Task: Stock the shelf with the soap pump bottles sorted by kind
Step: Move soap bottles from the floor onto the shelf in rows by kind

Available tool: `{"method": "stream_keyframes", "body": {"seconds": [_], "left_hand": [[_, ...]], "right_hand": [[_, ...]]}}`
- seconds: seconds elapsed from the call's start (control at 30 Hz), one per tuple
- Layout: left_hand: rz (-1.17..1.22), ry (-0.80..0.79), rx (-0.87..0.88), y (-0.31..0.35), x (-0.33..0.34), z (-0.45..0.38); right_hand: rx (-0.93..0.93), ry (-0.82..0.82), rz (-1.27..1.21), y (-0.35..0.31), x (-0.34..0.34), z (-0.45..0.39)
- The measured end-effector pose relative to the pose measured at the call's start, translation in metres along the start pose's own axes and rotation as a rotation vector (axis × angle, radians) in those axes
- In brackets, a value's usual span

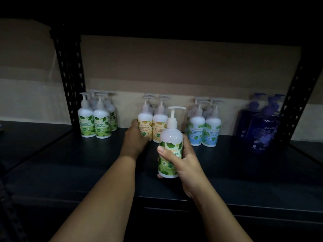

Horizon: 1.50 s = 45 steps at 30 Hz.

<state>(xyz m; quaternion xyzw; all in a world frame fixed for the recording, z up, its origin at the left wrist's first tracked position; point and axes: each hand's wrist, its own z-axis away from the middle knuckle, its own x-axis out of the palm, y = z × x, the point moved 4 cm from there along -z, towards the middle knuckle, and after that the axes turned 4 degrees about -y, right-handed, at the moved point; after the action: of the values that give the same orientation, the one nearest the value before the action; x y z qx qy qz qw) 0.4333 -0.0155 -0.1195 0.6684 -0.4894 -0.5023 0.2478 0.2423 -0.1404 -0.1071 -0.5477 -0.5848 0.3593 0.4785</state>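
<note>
- I'm seeing dim light falling over a beige wall (174, 67).
- Black perforated uprights (70, 70) are framing the view, with an upper board (174, 18) casting shadow.

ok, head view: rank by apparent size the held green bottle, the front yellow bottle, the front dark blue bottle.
1. Held green bottle, largest, though nearness to the camera inflates it.
2. Front dark blue bottle.
3. Front yellow bottle, partly hidden by the left hand.

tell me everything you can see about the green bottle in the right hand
The green-label bottle is a white, plastic-looking pump bottle with a white pump head whose nozzle points right. Its label shows green leaves and partly hidden text. It is upright, tilted slightly, at the shelf's front, ahead of the yellow group. The right hand grips its lower body, thumb across the label. Whether its base touches the shelf is unclear.
</note>
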Motion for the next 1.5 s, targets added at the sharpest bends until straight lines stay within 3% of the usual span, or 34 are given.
{"method": "stream_keyframes", "body": {"seconds": [0.53, 0.67, 0.83, 0.97, 1.07, 1.5], "left_hand": [[-0.108, 0.068, -0.013, 0.009, -0.019, 0.031], [-0.207, -0.130, -0.013, 0.012, -0.033, 0.064], [-0.518, -0.411, 0.240, 0.027, -0.050, 0.113], [-0.623, -0.626, 0.208, 0.016, -0.070, 0.130], [-0.602, -0.685, 0.170, 0.007, -0.088, 0.134], [-0.598, -0.561, -0.061, -0.044, -0.179, 0.113]], "right_hand": [[-0.040, -0.054, -0.004, -0.001, 0.004, 0.001], [-0.102, -0.057, 0.035, -0.003, 0.005, 0.002], [-0.129, -0.097, 0.088, -0.003, 0.008, 0.005], [-0.119, -0.134, 0.175, -0.003, 0.012, 0.008], [-0.112, -0.142, 0.240, -0.002, 0.015, 0.008], [-0.126, -0.085, 0.372, 0.034, 0.073, -0.040]]}}
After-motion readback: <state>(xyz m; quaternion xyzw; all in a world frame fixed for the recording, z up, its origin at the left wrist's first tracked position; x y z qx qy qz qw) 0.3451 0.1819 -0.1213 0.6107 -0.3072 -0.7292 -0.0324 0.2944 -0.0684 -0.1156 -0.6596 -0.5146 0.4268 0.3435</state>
